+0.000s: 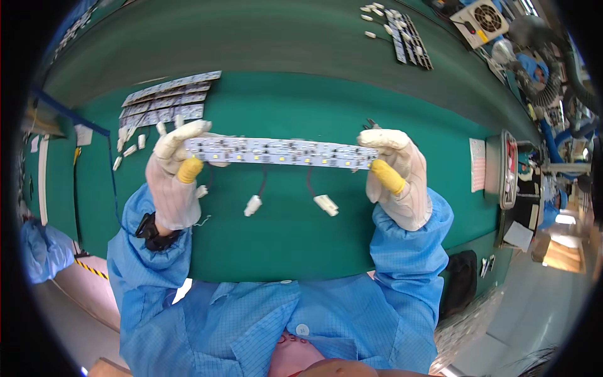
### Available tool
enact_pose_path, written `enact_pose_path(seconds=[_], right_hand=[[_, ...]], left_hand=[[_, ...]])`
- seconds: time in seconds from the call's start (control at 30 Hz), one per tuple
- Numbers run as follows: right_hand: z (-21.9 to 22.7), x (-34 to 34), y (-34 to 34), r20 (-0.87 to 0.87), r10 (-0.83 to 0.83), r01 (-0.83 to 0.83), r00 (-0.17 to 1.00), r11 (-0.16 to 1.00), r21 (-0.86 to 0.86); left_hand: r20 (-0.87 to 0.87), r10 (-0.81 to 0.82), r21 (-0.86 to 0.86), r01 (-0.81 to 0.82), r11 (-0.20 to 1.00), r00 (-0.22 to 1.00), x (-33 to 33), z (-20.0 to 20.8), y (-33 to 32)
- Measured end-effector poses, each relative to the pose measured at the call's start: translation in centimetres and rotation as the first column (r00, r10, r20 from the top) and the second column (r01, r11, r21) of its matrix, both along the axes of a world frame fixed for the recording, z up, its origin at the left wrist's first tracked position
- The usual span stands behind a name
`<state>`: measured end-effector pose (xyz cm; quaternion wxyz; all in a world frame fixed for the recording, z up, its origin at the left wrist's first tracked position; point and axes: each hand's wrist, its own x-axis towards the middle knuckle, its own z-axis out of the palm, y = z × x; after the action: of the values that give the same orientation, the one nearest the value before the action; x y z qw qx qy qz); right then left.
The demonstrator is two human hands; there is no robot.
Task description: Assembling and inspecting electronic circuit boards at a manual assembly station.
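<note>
A long white LED circuit board (282,152), dotted with small yellow LEDs and dark components, is held level above the green mat. Its left end is gripped by my left hand (179,160), and my right hand (396,169) pinches the right end. Both hands wear white gloves with yellow covers on the thumbs. Thin dark wires hang below the board, ending in white connectors such as this plug (253,205) and a second plug (326,205). A third connector (201,191) shows beside my left hand.
Stacked LED boards (166,97) with white connectors lie at the back left. More boards (408,41) rest on the dark far strip at the upper right. A metal tray (507,169) and a printed sheet (477,164) are on the right. Behind my right hand lies a dark tool (372,124).
</note>
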<state>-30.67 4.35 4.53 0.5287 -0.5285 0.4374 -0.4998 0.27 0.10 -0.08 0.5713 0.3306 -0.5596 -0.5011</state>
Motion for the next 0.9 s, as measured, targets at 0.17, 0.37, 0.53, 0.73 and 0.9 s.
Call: enact_pose_path(seconds=[0.17,0.37,0.53,0.73,0.9], right_hand=[[-1.3,-0.1,-0.7,0.077,-0.056,0.051,0.995,0.997,0.062],[-0.8,0.6,-0.9,0.051,-0.076,0.068,0.996,0.988,0.141],[-1.7,0.0,-0.6,0.121,0.114,-0.103,0.986,0.991,-0.09],[-0.9,0.5,0.3,0.045,0.07,-0.069,0.997,0.997,-0.026],[-0.4,0.4,-0.4,0.018,0.02,-0.022,1.0,0.994,0.109]], left_hand=[[-0.143,-0.15,0.041,0.158,0.987,0.978,0.0,0.7,0.6],[-0.101,-0.167,0.132,0.179,0.975,0.981,0.6,1.7,1.1],[0.357,0.085,0.215,-0.17,0.962,0.93,0.0,3.3,0.4],[0.336,0.128,0.242,-0.217,0.946,0.933,-0.3,2.4,-0.3],[0.201,0.114,0.072,-0.131,0.989,0.973,-0.1,1.1,-0.3]])
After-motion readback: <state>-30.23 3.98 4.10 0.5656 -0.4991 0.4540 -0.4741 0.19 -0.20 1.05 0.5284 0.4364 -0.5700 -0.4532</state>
